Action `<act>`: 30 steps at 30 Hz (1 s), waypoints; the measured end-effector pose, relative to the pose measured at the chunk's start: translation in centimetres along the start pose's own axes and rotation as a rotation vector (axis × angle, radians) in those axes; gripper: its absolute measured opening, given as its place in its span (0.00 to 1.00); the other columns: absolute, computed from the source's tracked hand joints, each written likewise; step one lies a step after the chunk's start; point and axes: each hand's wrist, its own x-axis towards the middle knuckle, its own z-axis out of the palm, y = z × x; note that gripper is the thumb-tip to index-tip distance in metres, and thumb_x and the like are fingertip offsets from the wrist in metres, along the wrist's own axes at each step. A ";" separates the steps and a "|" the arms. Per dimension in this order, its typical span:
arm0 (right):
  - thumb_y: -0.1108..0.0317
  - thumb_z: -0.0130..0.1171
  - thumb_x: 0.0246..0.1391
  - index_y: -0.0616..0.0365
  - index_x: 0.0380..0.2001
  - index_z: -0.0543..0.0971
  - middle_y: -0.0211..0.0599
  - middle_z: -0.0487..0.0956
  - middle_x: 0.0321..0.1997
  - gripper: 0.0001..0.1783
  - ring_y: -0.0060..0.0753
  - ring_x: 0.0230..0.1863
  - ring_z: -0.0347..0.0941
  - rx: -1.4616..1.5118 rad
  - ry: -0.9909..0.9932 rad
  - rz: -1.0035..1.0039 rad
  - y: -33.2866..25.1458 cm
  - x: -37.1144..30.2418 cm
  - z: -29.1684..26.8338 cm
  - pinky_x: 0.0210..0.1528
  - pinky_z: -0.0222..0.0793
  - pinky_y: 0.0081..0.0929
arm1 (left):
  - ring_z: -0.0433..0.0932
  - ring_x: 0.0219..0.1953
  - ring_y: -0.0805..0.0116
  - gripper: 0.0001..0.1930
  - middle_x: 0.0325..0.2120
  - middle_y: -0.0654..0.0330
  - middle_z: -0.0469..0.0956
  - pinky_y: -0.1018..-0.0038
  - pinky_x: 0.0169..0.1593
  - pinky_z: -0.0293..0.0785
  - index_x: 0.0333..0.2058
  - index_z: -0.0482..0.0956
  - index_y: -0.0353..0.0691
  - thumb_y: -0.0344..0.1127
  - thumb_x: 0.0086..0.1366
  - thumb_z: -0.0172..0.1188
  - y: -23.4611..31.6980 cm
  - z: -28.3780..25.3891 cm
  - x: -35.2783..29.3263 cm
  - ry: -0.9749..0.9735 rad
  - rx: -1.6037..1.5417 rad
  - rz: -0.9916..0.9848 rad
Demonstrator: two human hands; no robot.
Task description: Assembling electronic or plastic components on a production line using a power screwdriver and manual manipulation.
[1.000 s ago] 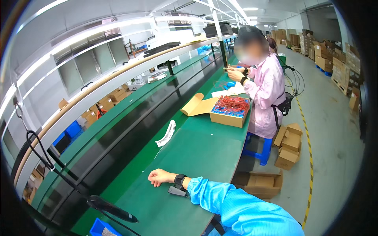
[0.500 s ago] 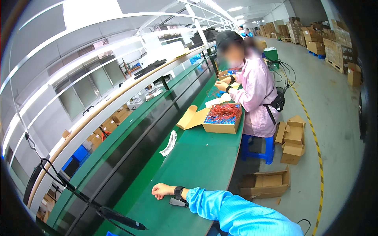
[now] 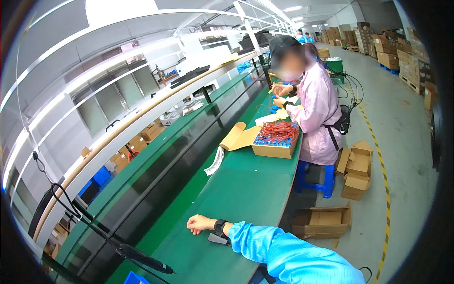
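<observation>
My right hand (image 3: 200,224) rests on the green bench top (image 3: 236,201), its fingers curled under into a loose fist. Whatever they may hold is hidden. A black strap (image 3: 220,227) circles the wrist, and a small dark grey block (image 3: 218,238) sits just below it. Toward the lower left, a black electric screwdriver (image 3: 144,259) hangs slanted on its cable, apart from the hand. My left hand is out of the picture.
Farther along stands an open cardboard box (image 3: 274,150) of red cables with blue ends, beside a white strip (image 3: 215,162). A co-worker in pink (image 3: 319,113) sits on a blue stool (image 3: 326,180). Empty cartons (image 3: 321,222) lie on the floor. A blue bin edge (image 3: 135,278) shows below.
The view has shifted slightly, so the scene sits farther right. My right hand stays curled on the bench. The co-worker's hands have moved a little, and more of the blue bin shows.
</observation>
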 end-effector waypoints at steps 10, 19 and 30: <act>0.64 0.49 0.50 0.62 0.32 0.71 0.38 0.74 0.24 0.12 0.28 0.22 0.73 -0.001 -0.008 -0.010 -0.3 -0.2 0.5 0.22 0.70 0.21 | 0.68 0.33 0.64 0.09 0.29 0.52 0.70 0.71 0.39 0.64 0.34 0.66 0.32 0.32 0.58 0.43 -1.0 -1.1 6.7 -0.088 0.140 0.181; 0.63 0.49 0.51 0.62 0.33 0.71 0.37 0.74 0.25 0.12 0.26 0.23 0.73 -0.020 0.004 0.034 -0.7 -1.5 0.4 0.23 0.70 0.20 | 0.68 0.33 0.61 0.09 0.28 0.50 0.69 0.70 0.39 0.64 0.32 0.66 0.32 0.32 0.58 0.41 -1.9 -1.2 11.5 -0.111 0.216 0.299; 0.68 0.51 0.50 0.62 0.32 0.72 0.38 0.75 0.27 0.09 0.25 0.26 0.73 0.020 -0.010 0.021 -2.3 -1.5 0.2 0.28 0.70 0.20 | 0.68 0.33 0.58 0.09 0.28 0.48 0.67 0.68 0.38 0.63 0.29 0.65 0.31 0.32 0.58 0.38 -10.4 8.6 0.9 0.247 -0.109 -0.118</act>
